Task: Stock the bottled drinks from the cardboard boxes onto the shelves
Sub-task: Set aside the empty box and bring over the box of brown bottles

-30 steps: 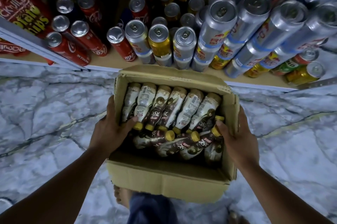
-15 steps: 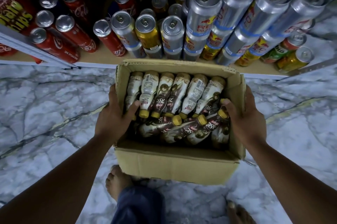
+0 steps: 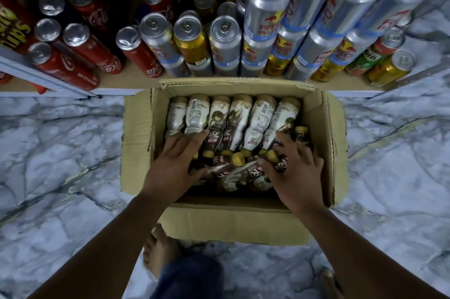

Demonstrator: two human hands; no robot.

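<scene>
An open cardboard box (image 3: 136, 142) stands on the floor against the bottom shelf (image 3: 117, 84). Inside, a row of brown-and-white bottled drinks (image 3: 258, 118) with yellow caps lies side by side, and more bottles (image 3: 233, 172) lie crosswise nearer to me. Both hands are inside the box. My left hand (image 3: 170, 167) rests on the bottles at the left, fingers fairly straight. My right hand (image 3: 297, 172) curls its fingers and thumb over a crosswise bottle (image 3: 280, 164) near its cap. The bottles under both palms are hidden.
The bottom shelf is packed with silver energy-drink cans (image 3: 267, 6), red cola cans (image 3: 92, 47) and gold cans (image 3: 389, 69). A snack bag (image 3: 12, 30) sits at the far left. Marble floor (image 3: 60, 152) surrounds the box. My bare foot (image 3: 160, 250) is just below the box.
Both hands let go of the box's side walls and moved inside onto the bottles. The box now sits on the floor at the shelf, and my view has moved closer.
</scene>
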